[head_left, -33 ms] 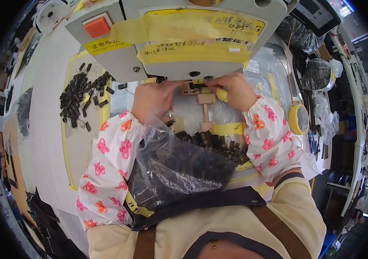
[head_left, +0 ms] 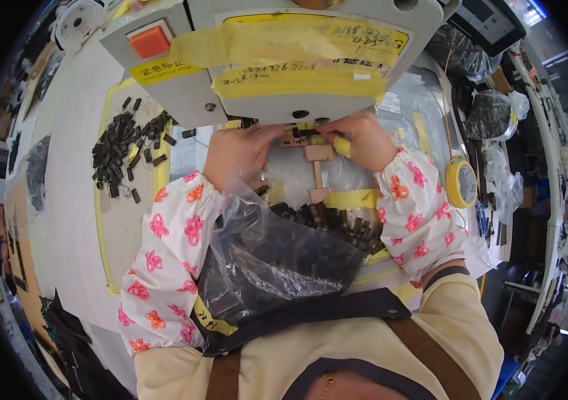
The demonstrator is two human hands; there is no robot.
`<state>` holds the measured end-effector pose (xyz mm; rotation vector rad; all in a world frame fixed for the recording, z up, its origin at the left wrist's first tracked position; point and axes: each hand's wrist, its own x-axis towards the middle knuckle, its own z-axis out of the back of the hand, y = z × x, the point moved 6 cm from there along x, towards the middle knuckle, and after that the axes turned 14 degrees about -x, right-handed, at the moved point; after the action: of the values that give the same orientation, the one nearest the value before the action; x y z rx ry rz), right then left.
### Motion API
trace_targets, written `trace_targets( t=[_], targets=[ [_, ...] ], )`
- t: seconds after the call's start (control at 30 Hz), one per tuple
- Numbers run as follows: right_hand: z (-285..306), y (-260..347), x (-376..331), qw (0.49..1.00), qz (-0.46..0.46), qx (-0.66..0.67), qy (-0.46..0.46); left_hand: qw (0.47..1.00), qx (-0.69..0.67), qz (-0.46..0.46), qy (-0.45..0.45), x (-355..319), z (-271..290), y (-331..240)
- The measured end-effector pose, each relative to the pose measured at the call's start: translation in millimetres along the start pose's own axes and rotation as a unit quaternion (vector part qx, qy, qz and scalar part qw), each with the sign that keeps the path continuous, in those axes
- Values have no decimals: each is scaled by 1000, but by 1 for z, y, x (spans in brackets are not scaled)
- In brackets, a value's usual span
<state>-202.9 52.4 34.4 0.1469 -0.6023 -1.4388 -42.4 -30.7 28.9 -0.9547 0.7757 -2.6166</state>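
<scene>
Under the front of a grey machine, both hands meet at a small copper-coloured fixture. My right hand, with yellow tape round one finger, pinches the right end of a small black block lying at the fixture. On the other side my left hand has its fingers bent together, tips close to the block's left end; what they hold, if anything, is hidden. Below the fixture sits a copper-coloured T-shaped piece. Several black blocks lie heaped nearer to me, beside a clear plastic bag of dark parts.
A pile of black blocks lies on a yellow-edged board at the left. The machine carries a red button and yellow tape. To the right are a yellow tape roll and plastic-wrapped bundles.
My left fingertips have drawn back very slightly to the left and bent more. My right hand and the black block look the same.
</scene>
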Motion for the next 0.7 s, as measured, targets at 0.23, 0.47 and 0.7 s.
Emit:
trace_targets(
  t=[0.23, 0.47, 0.7],
  targets=[
    [-6, -10, -1, 974, -135, 181, -13, 1000, 27, 2, 3, 0, 0, 1],
    [-16, -7, -2, 972, -208, 93, 48, 998, 60, -18, -19, -8, 1, 12],
    [-3, 5, -1, 996, 52, -67, -41, 998, -17, 53, 11, -2, -2, 5]
  ],
)
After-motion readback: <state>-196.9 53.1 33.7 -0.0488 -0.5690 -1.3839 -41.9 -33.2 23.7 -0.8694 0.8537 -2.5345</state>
